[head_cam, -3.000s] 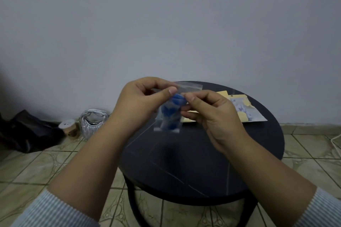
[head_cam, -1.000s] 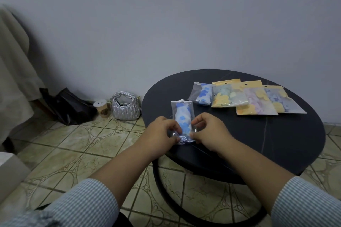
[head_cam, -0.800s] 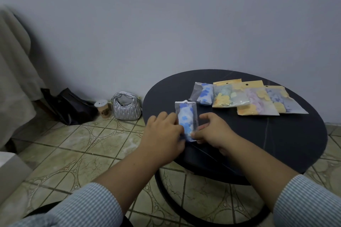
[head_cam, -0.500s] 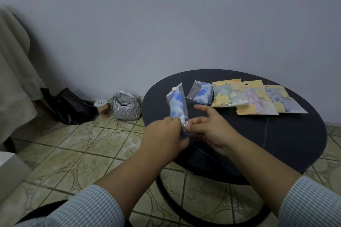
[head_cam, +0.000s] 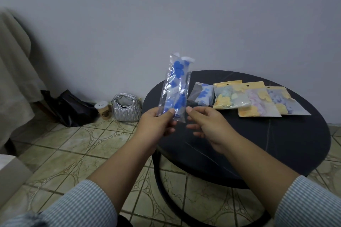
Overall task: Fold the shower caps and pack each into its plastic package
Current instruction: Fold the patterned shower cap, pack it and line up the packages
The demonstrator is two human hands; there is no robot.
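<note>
1. Floor of patterned beige tiles [head_cam: 77, 145] fills the left side, where a black bag [head_cam: 72, 108], a small paper cup with a white lid [head_cam: 102, 109] and a silver quilted handbag [head_cam: 126, 107] sit against the grey wall.
2. Left hand [head_cam: 156, 125], just left of centre, pinches the bottom edge of a clear plastic package holding a folded white shower cap with blue hearts [head_cam: 175, 86]. The thumb lies on the front and the other fingers curl behind.
3. The package stands nearly upright in the air, above the left edge of the round black table [head_cam: 276, 153], its top leaning slightly right.
4. It is likely very light, soft and crinkly. The film looks slippery, so a pinch at a flat edge or corner should hold it best; squeezing the middle would only crumple the cap inside.
5. Right hand [head_cam: 204, 125] hovers just beside the package's lower right corner. Its fingers are loosely spread and hold nothing; whether the fingertips touch the film cannot be told.
6. Further right, on the table, lie one similar clear package with a blue-heart cap [head_cam: 203, 94] and three overlapping yellow-topped flat packets [head_cam: 256, 99] in a row.
</note>
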